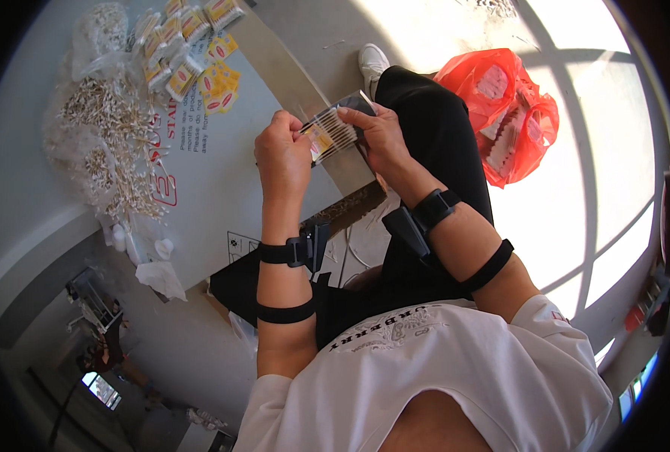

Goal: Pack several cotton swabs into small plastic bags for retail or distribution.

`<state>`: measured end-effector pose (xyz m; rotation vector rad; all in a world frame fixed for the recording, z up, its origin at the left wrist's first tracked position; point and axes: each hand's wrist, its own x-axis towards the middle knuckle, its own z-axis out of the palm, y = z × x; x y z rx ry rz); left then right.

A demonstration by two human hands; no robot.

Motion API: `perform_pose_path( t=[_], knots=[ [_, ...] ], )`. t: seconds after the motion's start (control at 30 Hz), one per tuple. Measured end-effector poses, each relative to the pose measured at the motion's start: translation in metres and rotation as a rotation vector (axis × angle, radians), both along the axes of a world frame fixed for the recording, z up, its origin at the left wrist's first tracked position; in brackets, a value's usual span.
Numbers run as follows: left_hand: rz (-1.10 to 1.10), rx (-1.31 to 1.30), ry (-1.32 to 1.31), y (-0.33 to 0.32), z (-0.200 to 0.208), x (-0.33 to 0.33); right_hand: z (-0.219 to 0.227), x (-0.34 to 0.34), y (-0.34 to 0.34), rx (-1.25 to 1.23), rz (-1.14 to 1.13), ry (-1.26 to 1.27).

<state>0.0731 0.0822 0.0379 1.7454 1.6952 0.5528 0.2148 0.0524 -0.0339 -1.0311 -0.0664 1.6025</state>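
Observation:
In front of me, a flat pack of cotton swabs (340, 129) is held up between both hands. The swabs lie side by side, with a yellow label card (319, 142) over their left part. At the pack's left side, my left hand (285, 154) is closed, fingers pinching near the card's edge. My right hand (384, 139) grips the other end, thumb on top beside the swabs and the other fingers mostly hidden beneath. A dark, shiny flat piece shows behind the swabs under my right thumb; its kind is unclear.
Loose cotton swabs (112, 154) lie heaped in clear plastic on the grey board (222, 181) at left. Several filled swab packs (186, 75) and yellow cards (219, 87) lie beyond them. A red plastic bag (527, 139) stands on the floor at right, beside my leg.

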Motion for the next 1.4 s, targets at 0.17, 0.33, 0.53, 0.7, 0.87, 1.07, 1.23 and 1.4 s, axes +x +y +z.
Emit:
perform_pose_path(
  t=[0.17, 0.33, 0.53, 0.7, 0.87, 1.07, 1.23, 1.4],
  knots=[
    [0.009, -0.081, -0.002, -0.003, 0.004, -0.005, 0.002, -0.001, 0.000, 0.006, -0.032, -0.003],
    [0.021, -0.060, 0.005, 0.001, 0.004, 0.003, 0.004, -0.003, 0.000, 0.007, -0.034, -0.002],
    [-0.047, -0.038, 0.031, 0.000, -0.001, 0.008, 0.000, -0.001, 0.000, 0.010, -0.016, 0.016],
    [-0.077, 0.303, 0.228, -0.025, -0.014, -0.003, -0.001, -0.001, 0.000, 0.021, -0.038, 0.015],
    [-0.093, 0.297, 0.506, -0.060, -0.036, -0.011, -0.003, -0.004, 0.001, 0.036, -0.044, -0.021],
    [-0.098, 0.220, 0.537, -0.065, -0.040, 0.004, -0.002, -0.011, 0.002, -0.013, -0.094, -0.141],
    [-0.092, 0.197, 0.587, -0.065, -0.040, 0.007, -0.004, -0.010, 0.001, -0.007, -0.067, -0.217],
    [-0.049, 0.216, 0.554, -0.065, -0.041, 0.011, -0.002, -0.011, 0.000, 0.032, -0.083, -0.257]
  ],
)
